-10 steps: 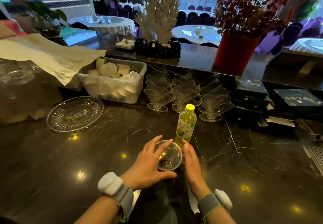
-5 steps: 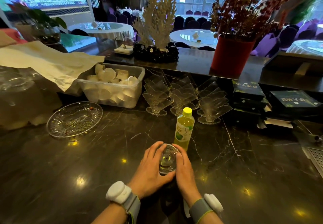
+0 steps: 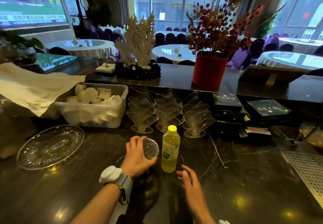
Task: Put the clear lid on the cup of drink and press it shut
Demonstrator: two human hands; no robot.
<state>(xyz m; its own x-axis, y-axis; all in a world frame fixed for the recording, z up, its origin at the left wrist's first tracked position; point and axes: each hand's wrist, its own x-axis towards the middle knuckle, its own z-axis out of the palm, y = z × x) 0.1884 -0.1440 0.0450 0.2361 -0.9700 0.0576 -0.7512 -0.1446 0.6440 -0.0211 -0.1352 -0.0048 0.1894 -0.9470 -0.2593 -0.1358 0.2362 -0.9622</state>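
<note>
The left hand point(image 3: 135, 157) is curling around the cup point(image 3: 150, 148), fingers over its clear lid. The right hand point(image 3: 191, 184) is hovering open, empty, near the bottle point(image 3: 170, 151).

The right hand point(image 3: 189, 181) has let go of the lidded cup point(image 3: 150, 148).

Cup point(image 3: 150, 149) body and drink level hidden under left hand point(image 3: 136, 157); lid seating unclear. Right forearm cut off at 6 o'clock edge. Bottle point(image 3: 170, 151) label unreadable.
</note>
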